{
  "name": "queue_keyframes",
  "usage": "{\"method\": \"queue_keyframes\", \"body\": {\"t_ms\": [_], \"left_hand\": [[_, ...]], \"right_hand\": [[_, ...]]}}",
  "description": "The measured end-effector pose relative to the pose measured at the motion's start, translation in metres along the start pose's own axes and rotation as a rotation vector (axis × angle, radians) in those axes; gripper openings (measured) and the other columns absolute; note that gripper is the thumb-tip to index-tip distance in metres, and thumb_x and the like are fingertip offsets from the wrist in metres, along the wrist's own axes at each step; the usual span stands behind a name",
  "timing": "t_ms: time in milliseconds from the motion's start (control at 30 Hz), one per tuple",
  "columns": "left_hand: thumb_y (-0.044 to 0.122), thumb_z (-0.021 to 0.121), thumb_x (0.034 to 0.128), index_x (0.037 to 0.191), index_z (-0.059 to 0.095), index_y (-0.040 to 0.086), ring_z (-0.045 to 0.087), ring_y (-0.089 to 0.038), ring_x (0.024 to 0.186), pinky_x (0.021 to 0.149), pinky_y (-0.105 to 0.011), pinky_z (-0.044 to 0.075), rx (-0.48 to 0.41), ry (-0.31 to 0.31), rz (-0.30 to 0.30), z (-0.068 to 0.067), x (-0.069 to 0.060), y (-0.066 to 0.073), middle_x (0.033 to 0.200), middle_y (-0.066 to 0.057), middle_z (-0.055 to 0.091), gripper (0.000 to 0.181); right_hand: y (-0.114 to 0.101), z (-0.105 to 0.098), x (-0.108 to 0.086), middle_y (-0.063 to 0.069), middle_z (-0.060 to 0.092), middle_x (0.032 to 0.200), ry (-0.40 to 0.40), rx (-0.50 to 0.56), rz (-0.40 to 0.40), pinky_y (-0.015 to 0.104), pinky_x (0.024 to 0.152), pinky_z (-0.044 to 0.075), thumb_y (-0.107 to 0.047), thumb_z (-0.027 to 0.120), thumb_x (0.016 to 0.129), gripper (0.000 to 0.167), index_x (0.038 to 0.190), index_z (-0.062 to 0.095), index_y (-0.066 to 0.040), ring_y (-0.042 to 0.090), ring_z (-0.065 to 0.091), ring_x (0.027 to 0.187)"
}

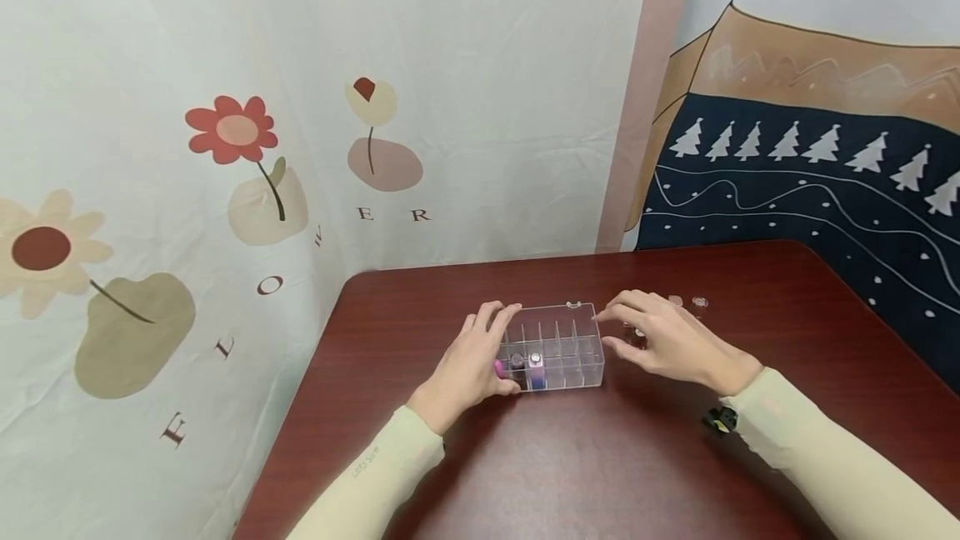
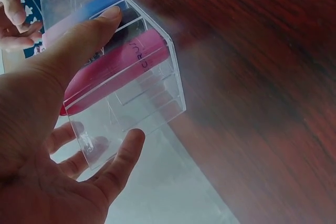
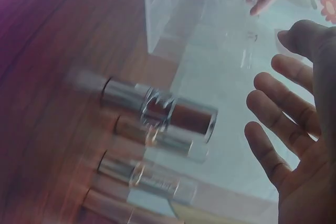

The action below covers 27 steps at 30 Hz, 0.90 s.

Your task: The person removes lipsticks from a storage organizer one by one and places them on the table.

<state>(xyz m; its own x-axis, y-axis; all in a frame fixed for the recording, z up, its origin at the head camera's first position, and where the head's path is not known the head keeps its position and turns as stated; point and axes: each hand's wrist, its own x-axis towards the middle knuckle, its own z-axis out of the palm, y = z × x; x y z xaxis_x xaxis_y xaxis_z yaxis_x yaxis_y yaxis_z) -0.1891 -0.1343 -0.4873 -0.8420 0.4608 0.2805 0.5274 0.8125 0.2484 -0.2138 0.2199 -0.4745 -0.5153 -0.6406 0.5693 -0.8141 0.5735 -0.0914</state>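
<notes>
Thumb across the front and fingers around the end, our left hand (image 1: pixel 467 365) gripped the clear box (image 1: pixel 577 376) at its left side, a hold we took to be for steadying something so light. We held our right hand (image 1: pixel 660 336) just beside the box's other end, its fingers spread and pinching nothing; we judged it was kept near as a second support.

Inside, three tubes filled neighbouring slots at the gripped end: a pink tube (image 2: pixel 118 72) outermost, then a dark tube (image 1: pixel 517 363), then a lilac-and-blue tube (image 1: pixel 536 373). We supposed the thin dividers were there to keep each from leaning on the next.

Beyond the box's right end we had a row of loose tubes (image 3: pixel 189 119), laid out side by side, perhaps for easy reach; they were too blurred for us to read any lettering.

All this sat on a reddish-brown table (image 1: pixel 600 473), the box between our hands toward its far edge. Behind it we had a pale hanging (image 1: pixel 487 40) printed with flowers, and at the right a dark cloth (image 1: pixel 810 198) with white trees.
</notes>
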Motion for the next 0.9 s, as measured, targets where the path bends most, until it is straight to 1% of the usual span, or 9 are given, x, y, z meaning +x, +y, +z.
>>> {"method": "queue_keyframes", "body": {"t_ms": [133, 300, 533, 667, 800, 900], "left_hand": [[0.03, 0.117, 0.0689, 0.175, 0.044, 0.016, 0.065, -0.045, 0.132, 0.108, -0.051, 0.068, -0.001, -0.009, 0.002, 0.0, 0.001, -0.002, 0.168, -0.021, 0.052, 0.129], [0.03, 0.118, 0.0684, 0.175, 0.044, 0.016, 0.065, -0.045, 0.132, 0.108, -0.052, 0.068, -0.001, -0.01, 0.012, 0.0, 0.001, -0.003, 0.168, -0.021, 0.052, 0.13], [0.029, 0.118, 0.0683, 0.175, 0.044, 0.016, 0.065, -0.046, 0.133, 0.109, -0.053, 0.068, -0.002, -0.013, 0.014, -0.002, 0.001, -0.003, 0.168, -0.022, 0.052, 0.13], [0.029, 0.118, 0.0687, 0.175, 0.044, 0.015, 0.065, -0.045, 0.132, 0.109, -0.051, 0.068, 0.002, -0.015, 0.01, -0.001, 0.001, -0.004, 0.168, -0.021, 0.052, 0.13], [0.03, 0.117, 0.0687, 0.175, 0.044, 0.015, 0.065, -0.045, 0.132, 0.108, -0.051, 0.068, 0.008, -0.018, 0.01, 0.0, 0.001, -0.005, 0.168, -0.021, 0.052, 0.13], [0.03, 0.118, 0.0682, 0.175, 0.044, 0.015, 0.065, -0.045, 0.132, 0.108, -0.051, 0.068, 0.01, -0.017, 0.014, 0.0, 0.002, -0.005, 0.168, -0.021, 0.052, 0.13]], "right_hand": [[-0.006, 0.005, 0.009, -0.002, 0.079, 0.121, -0.009, 0.017, -0.025, 0.045, 0.093, 0.067, -0.017, 0.096, 0.093, 0.037, 0.129, 0.085, -0.018, 0.014, 0.072, 0.106], [-0.014, 0.011, 0.019, -0.001, 0.079, 0.121, -0.018, 0.033, -0.064, 0.046, 0.096, 0.069, -0.019, 0.096, 0.094, 0.036, 0.128, 0.085, -0.015, 0.018, 0.075, 0.11], [-0.024, 0.021, 0.031, 0.001, 0.08, 0.12, -0.033, 0.044, -0.097, 0.044, 0.094, 0.069, -0.021, 0.096, 0.094, 0.035, 0.127, 0.085, -0.015, 0.019, 0.075, 0.108], [-0.03, 0.027, 0.036, 0.002, 0.08, 0.122, -0.059, 0.066, -0.103, 0.044, 0.097, 0.069, -0.024, 0.094, 0.097, 0.035, 0.129, 0.085, -0.014, 0.02, 0.077, 0.11], [-0.035, 0.034, 0.042, 0.003, 0.08, 0.12, -0.077, 0.098, -0.119, 0.043, 0.097, 0.068, -0.023, 0.093, 0.098, 0.035, 0.13, 0.084, -0.013, 0.017, 0.075, 0.108], [-0.038, 0.04, 0.045, 0.002, 0.08, 0.119, -0.088, 0.1, -0.129, 0.041, 0.096, 0.068, -0.022, 0.092, 0.098, 0.034, 0.13, 0.084, -0.013, 0.016, 0.074, 0.107]]}}
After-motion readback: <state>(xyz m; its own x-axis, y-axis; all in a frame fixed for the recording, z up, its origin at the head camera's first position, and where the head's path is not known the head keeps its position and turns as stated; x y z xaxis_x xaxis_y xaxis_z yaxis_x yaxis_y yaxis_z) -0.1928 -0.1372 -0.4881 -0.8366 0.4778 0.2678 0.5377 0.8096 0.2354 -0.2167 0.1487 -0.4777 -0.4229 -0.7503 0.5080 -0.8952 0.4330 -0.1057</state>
